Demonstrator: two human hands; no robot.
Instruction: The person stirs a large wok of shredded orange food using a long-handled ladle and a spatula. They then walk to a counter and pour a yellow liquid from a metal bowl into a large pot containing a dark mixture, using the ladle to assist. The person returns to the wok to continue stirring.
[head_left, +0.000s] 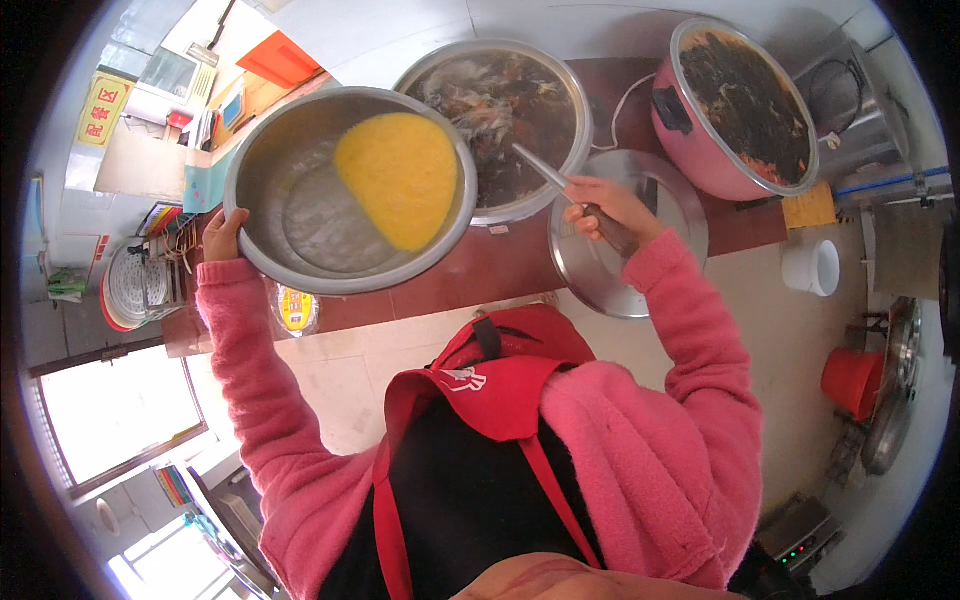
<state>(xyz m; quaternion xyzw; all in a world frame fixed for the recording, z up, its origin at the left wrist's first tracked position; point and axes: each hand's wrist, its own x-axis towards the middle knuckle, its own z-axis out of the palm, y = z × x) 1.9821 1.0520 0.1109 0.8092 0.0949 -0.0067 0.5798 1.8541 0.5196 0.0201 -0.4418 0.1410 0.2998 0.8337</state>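
My left hand (223, 234) grips the rim of a large metal basin (259, 176), which is tilted towards the pot on its right. Yellow liquid like beaten egg (405, 176) has pooled at the basin's right side. Behind and beside the basin, a wide metal pot (581, 124) holds dark soup (517, 176) with pale swirls on its surface. In my right hand (604, 204) is a long-handled utensil (546, 166) with a metal shaft and a brown handle. It slants over the pot, and its working end cannot be made out.
A round metal lid (592, 259) lies right of the pot on the dark red counter (450, 274). Farther right stands a pink pot (694, 154) of dark, shredded food. A white bucket (810, 268) and a red bucket (853, 382) are at the right. Perforated trays (137, 281) stand at left.
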